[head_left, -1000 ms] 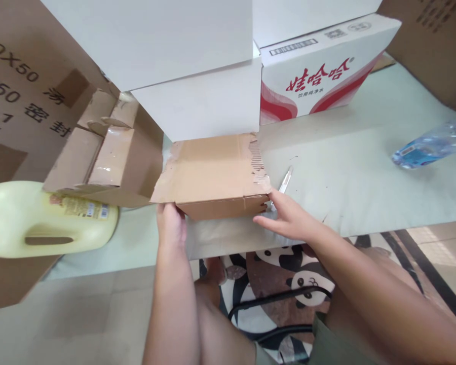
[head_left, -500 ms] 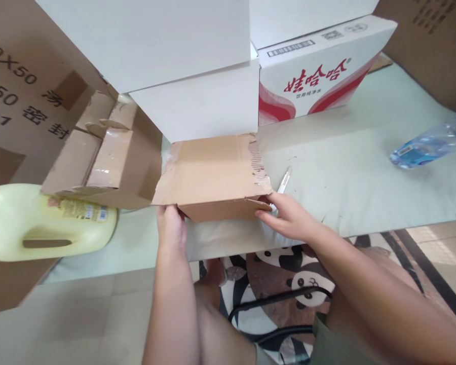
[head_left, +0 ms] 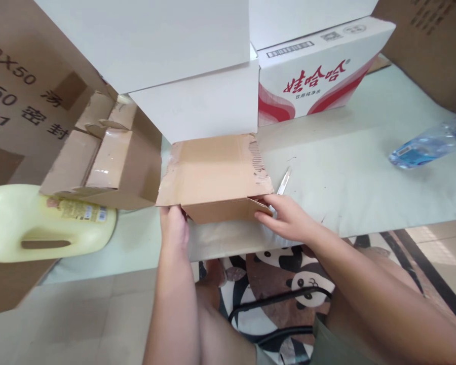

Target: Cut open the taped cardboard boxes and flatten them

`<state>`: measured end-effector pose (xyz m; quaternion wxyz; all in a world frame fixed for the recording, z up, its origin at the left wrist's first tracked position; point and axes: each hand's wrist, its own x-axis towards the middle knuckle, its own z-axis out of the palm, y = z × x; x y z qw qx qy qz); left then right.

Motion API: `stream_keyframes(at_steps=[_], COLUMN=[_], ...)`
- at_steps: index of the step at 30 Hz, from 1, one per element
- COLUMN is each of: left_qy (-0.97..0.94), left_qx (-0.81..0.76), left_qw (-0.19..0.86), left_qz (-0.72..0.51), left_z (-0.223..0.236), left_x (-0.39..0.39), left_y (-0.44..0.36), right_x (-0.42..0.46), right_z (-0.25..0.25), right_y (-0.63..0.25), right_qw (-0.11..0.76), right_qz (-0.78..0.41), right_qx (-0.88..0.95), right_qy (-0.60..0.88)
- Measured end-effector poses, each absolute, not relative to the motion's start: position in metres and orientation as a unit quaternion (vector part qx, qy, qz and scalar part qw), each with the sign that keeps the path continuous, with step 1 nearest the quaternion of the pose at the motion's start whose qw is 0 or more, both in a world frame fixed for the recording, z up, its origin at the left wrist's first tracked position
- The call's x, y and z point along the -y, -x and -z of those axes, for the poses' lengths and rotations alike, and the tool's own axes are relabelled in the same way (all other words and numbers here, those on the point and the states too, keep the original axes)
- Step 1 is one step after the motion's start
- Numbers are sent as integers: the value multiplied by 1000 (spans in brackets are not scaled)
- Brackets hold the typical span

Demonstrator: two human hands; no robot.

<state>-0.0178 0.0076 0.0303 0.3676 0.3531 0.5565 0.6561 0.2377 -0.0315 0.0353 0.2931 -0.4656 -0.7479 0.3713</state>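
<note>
A small brown cardboard box (head_left: 213, 172) with torn flap edges lies on the table near its front edge, partly under a stack of white boxes (head_left: 190, 66). My left hand (head_left: 174, 227) presses against the box's front left corner, its fingers curled under and hidden. My right hand (head_left: 287, 217) rests at the front right corner, fingertips pinching the torn side flap. A slim utility knife (head_left: 285, 181) lies on the table just behind my right hand.
An open brown carton (head_left: 106, 152) sits to the left, with a pale yellow jug (head_left: 45, 223) lying in front of it. A white and red drinks carton (head_left: 319, 71) stands behind. A plastic water bottle (head_left: 429, 144) lies at the right. Large brown cartons flank both sides.
My right hand has slid slightly up and in along the box's right corner, folding the side flap inward. My left hand has barely shifted.
</note>
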Motion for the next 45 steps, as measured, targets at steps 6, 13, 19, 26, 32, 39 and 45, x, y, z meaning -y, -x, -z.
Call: stream_keyframes(at_steps=[6,13,19,26,32,39,45], left_qy=[-361,-372,-364,-365,-366,-347,-352], left_qx=[-557,-551,-556,-552,-548,-572,-570], left_qw=[362,362,365,368,376,373,375], left_qz=[-654,-653,-652,-653,-651,-643,-640], left_z=[-31,-27,-27,-30,-31,-31,-32], left_x=[-8,-8,-9,-9,-8,-8,-7], left_y=[16,20,20,16,15,14,13], right_x=[32,32,32,32,32,32,32], right_z=[-34,-33,-32,-31,-30,-31,-30], right_y=[-236,-235,-235,-235,-235,-234,-232], right_qw=[286,285,277,270,269,244,220], right_qz=[-376,-372,-368,-364,-359,-355,-342], right_qx=[746,748,753,755,761,769,780], right_qy=[470,470,470,474,469,473,475])
